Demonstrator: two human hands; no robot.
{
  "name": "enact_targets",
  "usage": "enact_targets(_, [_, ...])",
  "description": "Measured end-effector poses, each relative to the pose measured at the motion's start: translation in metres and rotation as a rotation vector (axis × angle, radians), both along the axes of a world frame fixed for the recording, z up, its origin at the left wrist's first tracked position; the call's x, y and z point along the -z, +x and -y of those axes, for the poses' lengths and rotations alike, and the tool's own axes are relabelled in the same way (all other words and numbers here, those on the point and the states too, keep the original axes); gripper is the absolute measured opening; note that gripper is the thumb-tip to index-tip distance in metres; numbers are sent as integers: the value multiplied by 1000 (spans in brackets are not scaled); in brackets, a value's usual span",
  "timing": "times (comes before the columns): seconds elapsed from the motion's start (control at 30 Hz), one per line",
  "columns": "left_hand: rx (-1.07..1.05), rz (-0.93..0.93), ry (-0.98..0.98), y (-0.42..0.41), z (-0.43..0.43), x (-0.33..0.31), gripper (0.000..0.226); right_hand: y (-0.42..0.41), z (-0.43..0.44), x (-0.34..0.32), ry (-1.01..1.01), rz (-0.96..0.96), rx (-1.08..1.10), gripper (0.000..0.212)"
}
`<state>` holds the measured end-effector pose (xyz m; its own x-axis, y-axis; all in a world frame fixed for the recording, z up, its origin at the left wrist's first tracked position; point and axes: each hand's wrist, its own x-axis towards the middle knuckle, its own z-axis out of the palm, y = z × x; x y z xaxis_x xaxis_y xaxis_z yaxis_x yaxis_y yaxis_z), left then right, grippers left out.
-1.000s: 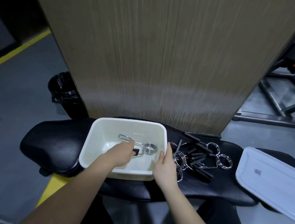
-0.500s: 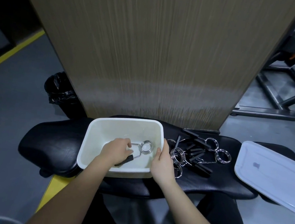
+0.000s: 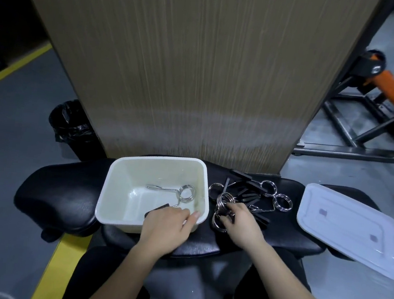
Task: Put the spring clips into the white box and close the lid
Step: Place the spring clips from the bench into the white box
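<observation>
One clip boxed, the pile and the lid still to go.

The white box [image 3: 112,190] sits at lower centre of the frame with one spring clip [image 3: 181,193] inside; its lid [image 3: 349,228] lies off at right. The pile of clips [image 3: 252,197] waits between them. The left hand [image 3: 165,224] rests loosely on the box's near rim, holding nothing; the right hand [image 3: 242,221] curls its fingers onto the pile's nearest rings.

Dim indoor light, wide-angle view.
Edges bend and darken; soft blur throughout; glare on the white lid [image 3: 351,228].
</observation>
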<state>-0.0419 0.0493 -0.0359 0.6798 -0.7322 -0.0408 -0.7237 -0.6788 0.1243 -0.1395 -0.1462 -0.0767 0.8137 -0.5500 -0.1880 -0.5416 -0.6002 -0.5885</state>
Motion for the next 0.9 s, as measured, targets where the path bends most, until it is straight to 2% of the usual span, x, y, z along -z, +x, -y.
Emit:
enact_targets(0.03, [-2, -12, 8, 4, 1, 1, 61, 0, -1, 6, 0, -38, -47, 43])
enact_targets(0.1, [1, -26, 19, 10, 3, 0, 61, 2, -2, 14, -25, 11, -41, 28])
enact_targets(0.17, [-8, -45, 16, 13, 6, 1, 61, 4, -1, 15, -45, 111, 4, 15])
enact_targets(0.33, [-23, -38, 33, 15, 7, 5, 63, -8, 4, -3, 37, 442, 108, 13])
enact_targets(0.4, [-17, -23, 18, 14, 7, 6, 63, -12, 9, -20, 129, 527, 153, 13])
enact_targets(0.5, [-9, -20, -14, 14, 6, 7, 62, -12, 9, -54, 467, 742, 215, 12])
enact_targets(0.57, [-10, -29, -21, 12, 4, 7, 61, -14, 6, -75, 646, 881, 266, 20])
enact_targets(0.63, [-13, -40, -19, 10, 3, 5, 60, -17, 4, -90, 736, 955, 330, 32])
enact_targets(0.7, [-27, -67, -10, 9, 2, 1, 60, -20, -2, -100, 703, 963, 360, 43])
enact_targets(0.8, [-48, -125, -12, 8, 1, -3, 61, -25, -12, -109, 546, 882, 302, 48])
enact_targets(0.9, [-75, -200, -89, 6, -4, -6, 53, -29, -21, -117, 530, 833, 263, 54])
